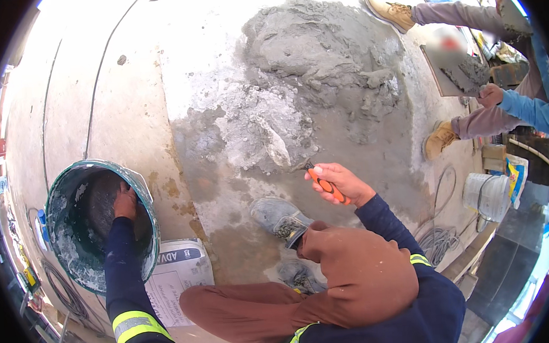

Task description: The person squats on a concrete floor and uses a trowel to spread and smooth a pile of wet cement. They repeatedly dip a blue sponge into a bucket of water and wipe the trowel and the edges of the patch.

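My left hand [125,203] reaches inside a tilted, mortar-smeared green bucket [73,244] at the lower left, with its fingers against the inner wall near the rim. Its grip is hidden in the shadow. My right hand [340,182] is closed around the orange handle of a trowel [323,184]. The trowel's mortar-coated blade [278,150] lies in the wet grey mortar spread [266,122] on the concrete floor. A larger mortar heap [318,51] sits beyond it. I am squatting, with my brown-trousered knee [360,272] and grey shoe [280,218] just below the trowel.
A white paper cement bag [180,269] lies beside the bucket. At the upper right, another person in tan boots [391,11] and light blue sleeves holds a board with mortar [458,72]. A white bucket [487,194] and coiled cables [439,242] are at the right.
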Demonstrator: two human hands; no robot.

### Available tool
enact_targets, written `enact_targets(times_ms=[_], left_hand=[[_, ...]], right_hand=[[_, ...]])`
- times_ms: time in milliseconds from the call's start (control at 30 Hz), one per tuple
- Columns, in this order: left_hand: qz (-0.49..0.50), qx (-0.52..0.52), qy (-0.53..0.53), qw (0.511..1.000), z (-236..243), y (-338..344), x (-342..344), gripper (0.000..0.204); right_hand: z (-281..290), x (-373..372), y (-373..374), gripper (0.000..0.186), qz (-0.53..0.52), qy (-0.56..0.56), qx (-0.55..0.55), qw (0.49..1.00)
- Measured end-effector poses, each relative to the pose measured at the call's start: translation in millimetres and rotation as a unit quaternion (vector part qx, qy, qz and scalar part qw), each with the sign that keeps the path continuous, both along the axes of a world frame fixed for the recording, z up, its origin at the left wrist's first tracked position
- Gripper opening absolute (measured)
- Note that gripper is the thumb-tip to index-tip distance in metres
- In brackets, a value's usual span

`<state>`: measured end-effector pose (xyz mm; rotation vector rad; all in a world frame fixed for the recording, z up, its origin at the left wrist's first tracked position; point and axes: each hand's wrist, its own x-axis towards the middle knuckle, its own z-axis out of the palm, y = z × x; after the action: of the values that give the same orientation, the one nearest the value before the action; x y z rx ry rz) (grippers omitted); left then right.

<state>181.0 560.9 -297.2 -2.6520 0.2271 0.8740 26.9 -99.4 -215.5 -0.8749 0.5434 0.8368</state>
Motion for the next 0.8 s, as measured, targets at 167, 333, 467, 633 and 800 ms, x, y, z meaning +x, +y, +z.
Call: enact_targets(times_ms=[167,333,467,633,800], left_hand=[[0.031,-0.038,-0.008,0.999,-20,40,5,0.060],[0.138,-0.104,0.029,0.985,3,20,19,0.106],[0.011,-0.032,0.038,0.999,-7,15,13,0.093],[-0.028,-0.022,-0.033,0.999,-44,32,-2,0.066],[-0.006,-0.015,-0.042,0.999,-42,30,1,0.064]], right_hand=[[-3,-8,-7,0.037,-0.012,0.004,-0.002,1.000],[15,-9,-19,0.037,0.063,-0.062,-0.158,0.983],[34,-6,-16,0.044,0.154,-0.184,-0.376,0.895],[-2,-10,14,0.045,0.245,-0.301,-0.612,0.689],[-31,20,33,0.040,0.284,-0.289,-0.620,0.672]])
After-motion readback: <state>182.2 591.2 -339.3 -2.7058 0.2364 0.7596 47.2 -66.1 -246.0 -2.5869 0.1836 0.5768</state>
